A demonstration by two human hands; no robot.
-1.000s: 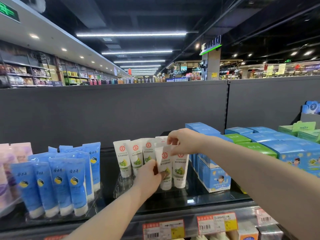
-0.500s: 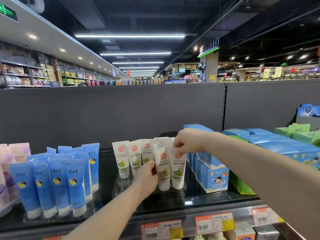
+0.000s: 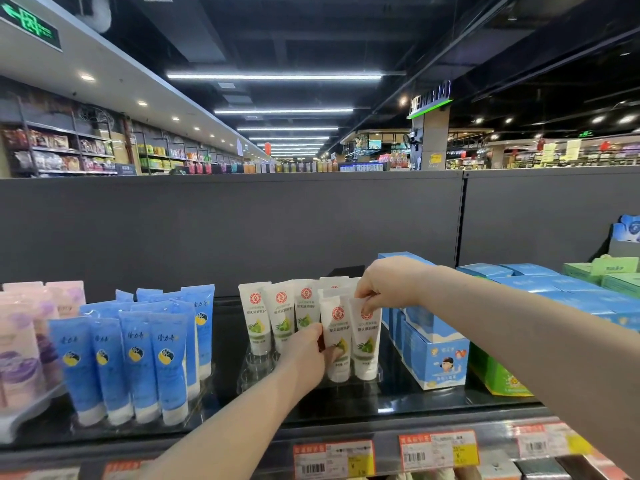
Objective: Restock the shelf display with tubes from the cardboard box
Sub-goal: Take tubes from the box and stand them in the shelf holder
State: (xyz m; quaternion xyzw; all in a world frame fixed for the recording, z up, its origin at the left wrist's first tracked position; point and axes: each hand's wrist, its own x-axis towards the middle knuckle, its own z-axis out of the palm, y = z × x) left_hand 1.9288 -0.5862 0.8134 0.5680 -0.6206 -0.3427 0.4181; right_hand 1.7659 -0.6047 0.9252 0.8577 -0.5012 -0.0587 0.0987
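two white tubes (image 3: 339,365) stand cap-down at the front of a clear tray (image 3: 376,375) on the shelf (image 3: 415,403). the left hand (image 3: 306,355) grips the side of the left tube (image 3: 337,327), and the right hand (image 3: 388,284) pinches the top edge of the right tube (image 3: 366,337). blue tubes (image 3: 138,358) stand to the left, blue boxes (image 3: 433,355) to the right.

R hand (image 3: 388,285) sits further right vs 1 s ago. Its fingertips no longer crowd the top of the left front tube (image 3: 337,327); they pinch only the top seam of the right front tube (image 3: 365,341) (same since 0.5 s ago). Top seam of the left front tube, just left of that pinch, now shows in full. L hand (image 3: 304,355) is a bit higher & closer in: fingertips at approx mid-height on the left front tube's left edge, one finger curled onto its front, below & left of the R hand pinch.
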